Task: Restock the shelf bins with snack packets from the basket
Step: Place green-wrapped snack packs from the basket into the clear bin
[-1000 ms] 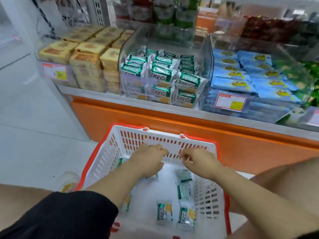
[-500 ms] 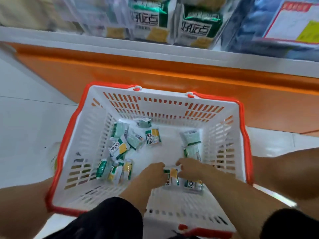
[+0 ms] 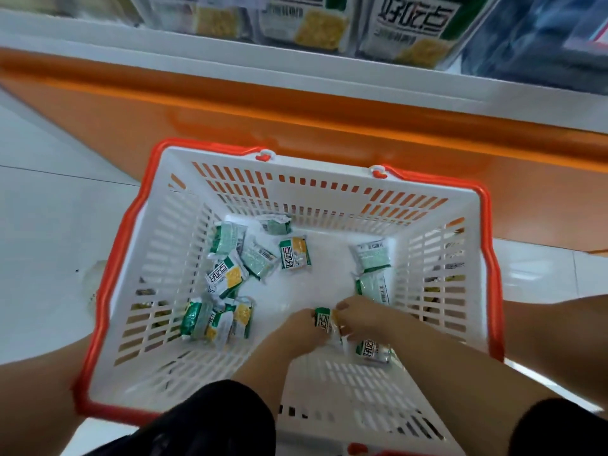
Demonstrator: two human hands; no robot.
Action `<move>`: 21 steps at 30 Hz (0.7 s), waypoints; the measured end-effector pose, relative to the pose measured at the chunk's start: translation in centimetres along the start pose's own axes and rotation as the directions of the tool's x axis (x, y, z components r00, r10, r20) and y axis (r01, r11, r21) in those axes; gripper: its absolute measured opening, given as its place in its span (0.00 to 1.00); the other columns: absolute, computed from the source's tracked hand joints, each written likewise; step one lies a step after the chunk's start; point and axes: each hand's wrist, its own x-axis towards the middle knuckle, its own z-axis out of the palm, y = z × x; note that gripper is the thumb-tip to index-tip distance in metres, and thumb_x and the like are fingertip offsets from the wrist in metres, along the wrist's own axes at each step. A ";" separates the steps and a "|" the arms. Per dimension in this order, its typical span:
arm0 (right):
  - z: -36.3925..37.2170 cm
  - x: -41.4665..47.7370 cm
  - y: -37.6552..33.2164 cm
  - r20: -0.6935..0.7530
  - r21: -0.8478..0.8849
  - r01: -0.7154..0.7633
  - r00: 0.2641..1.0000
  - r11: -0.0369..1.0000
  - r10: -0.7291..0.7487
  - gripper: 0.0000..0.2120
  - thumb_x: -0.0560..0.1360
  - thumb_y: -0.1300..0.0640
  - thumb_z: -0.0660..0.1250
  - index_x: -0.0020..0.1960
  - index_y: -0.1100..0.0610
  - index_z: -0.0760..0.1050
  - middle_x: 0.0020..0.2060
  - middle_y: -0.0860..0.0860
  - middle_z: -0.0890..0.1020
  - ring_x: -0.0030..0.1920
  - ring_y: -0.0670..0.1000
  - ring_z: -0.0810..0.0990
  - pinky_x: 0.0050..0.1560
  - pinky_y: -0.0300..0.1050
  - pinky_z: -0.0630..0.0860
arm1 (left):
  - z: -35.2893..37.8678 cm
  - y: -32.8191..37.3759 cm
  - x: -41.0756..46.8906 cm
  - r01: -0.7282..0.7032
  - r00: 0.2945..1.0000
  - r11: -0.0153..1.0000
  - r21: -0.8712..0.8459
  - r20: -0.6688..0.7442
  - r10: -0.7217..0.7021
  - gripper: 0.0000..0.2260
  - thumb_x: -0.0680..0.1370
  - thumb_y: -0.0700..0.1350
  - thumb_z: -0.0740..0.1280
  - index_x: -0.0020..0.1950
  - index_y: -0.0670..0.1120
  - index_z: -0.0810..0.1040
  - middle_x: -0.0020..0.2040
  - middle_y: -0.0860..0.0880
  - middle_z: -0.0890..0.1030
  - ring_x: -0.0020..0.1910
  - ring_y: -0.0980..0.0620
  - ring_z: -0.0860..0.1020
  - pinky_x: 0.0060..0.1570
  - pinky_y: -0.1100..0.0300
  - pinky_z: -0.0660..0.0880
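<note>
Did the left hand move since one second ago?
Yes. The left hand left the far rim of the basket and went down toward its near side, where it pinches a packet.

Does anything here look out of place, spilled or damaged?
Only one thing: a pale, blurred object lies on the floor just left of the basket, outside it; what it is I cannot tell. The snack packets inside lie scattered, some face down, but look intact.

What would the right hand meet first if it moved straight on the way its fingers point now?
The right hand points left across the white basket. First in line is the green snack packet it is pinching, then the left hand right behind it; depth there is unclear.
</note>
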 end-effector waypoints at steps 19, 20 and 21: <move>-6.0 -16.5 -8.8 -0.335 -0.616 0.400 0.647 0.679 -0.685 0.33 0.71 0.54 0.76 0.73 0.50 0.68 0.69 0.49 0.73 0.67 0.51 0.72 0.67 0.47 0.70 | -12.2 9.6 -14.7 -0.429 0.798 0.832 0.352 -0.284 0.532 0.24 0.75 0.44 0.72 0.69 0.54 0.70 0.59 0.53 0.76 0.38 0.61 0.75 0.37 0.64 0.72; -6.2 -17.8 -9.3 -0.322 -0.631 0.418 0.625 0.653 -0.711 0.33 0.71 0.55 0.76 0.73 0.49 0.68 0.68 0.48 0.74 0.66 0.50 0.73 0.66 0.47 0.70 | -12.8 10.3 -16.1 -0.446 0.777 0.805 0.392 -0.277 0.565 0.24 0.75 0.43 0.72 0.68 0.54 0.69 0.57 0.54 0.76 0.36 0.62 0.74 0.33 0.67 0.69; -6.5 -19.1 -9.7 -0.321 -0.636 0.431 0.608 0.641 -0.727 0.32 0.71 0.55 0.75 0.73 0.48 0.68 0.65 0.47 0.77 0.64 0.49 0.75 0.64 0.45 0.72 | -13.3 11.0 -17.6 -0.456 0.754 0.777 0.434 -0.275 0.596 0.23 0.75 0.43 0.72 0.68 0.53 0.69 0.55 0.54 0.76 0.35 0.62 0.74 0.30 0.68 0.67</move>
